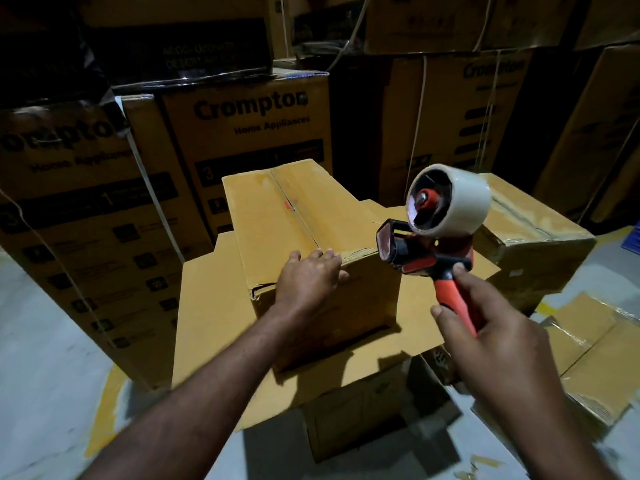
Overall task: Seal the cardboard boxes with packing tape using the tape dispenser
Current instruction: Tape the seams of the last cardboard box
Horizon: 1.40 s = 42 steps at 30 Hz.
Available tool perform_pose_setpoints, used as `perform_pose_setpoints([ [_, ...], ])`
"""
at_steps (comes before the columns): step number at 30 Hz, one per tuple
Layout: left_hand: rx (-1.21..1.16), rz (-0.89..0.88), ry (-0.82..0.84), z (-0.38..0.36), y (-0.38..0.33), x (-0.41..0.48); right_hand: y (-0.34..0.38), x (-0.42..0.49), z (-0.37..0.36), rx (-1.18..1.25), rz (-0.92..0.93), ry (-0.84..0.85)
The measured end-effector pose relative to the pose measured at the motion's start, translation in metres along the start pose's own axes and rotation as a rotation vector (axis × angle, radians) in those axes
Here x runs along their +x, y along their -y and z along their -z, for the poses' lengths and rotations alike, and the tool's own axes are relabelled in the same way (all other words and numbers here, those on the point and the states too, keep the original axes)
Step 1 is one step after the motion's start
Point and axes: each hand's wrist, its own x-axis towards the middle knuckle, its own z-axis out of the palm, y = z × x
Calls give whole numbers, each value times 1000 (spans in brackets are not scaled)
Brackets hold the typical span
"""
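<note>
A plain brown cardboard box (304,223) stands in the middle on a flat cardboard sheet (207,306), its top flaps closed along a centre seam. My left hand (310,277) rests on the box's near top edge, fingers lying over the corner. My right hand (485,327) grips the orange handle of the tape dispenser (429,247), held in the air just right of the box. The dispenser carries a roll of pale tape (450,199), and its black front end points at the box.
Tall printed "Crompton" cartons (242,133) are stacked behind and to the left (69,209). Another brown taped box (530,237) sits to the right. Flattened cardboard (595,358) lies on the grey floor at the right. A lower box (363,420) sits under the sheet.
</note>
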Motion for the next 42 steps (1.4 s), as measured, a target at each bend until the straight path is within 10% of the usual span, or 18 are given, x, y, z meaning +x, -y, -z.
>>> perform_pose_setpoints([
  [12,-145,-684,-439,-27,165,-2,40,18,-43,75,46,33],
  [15,-86,-418,-445,-34,212,-6,52,23,-67,101,76,115],
  [20,-940,460,-473,-35,188,-15,76,33,-104,119,144,193],
  [24,-1275,822,-287,-53,205,21,92,42,-133,110,180,217],
  [31,-1566,592,35,-58,236,17,110,54,-169,185,287,221],
  [34,-1322,565,129,-28,245,14,117,61,-178,197,330,235],
  [37,-922,640,-149,12,236,12,123,69,-182,184,381,222],
  [42,-1814,632,123,71,222,30,125,90,-182,164,499,241],
])
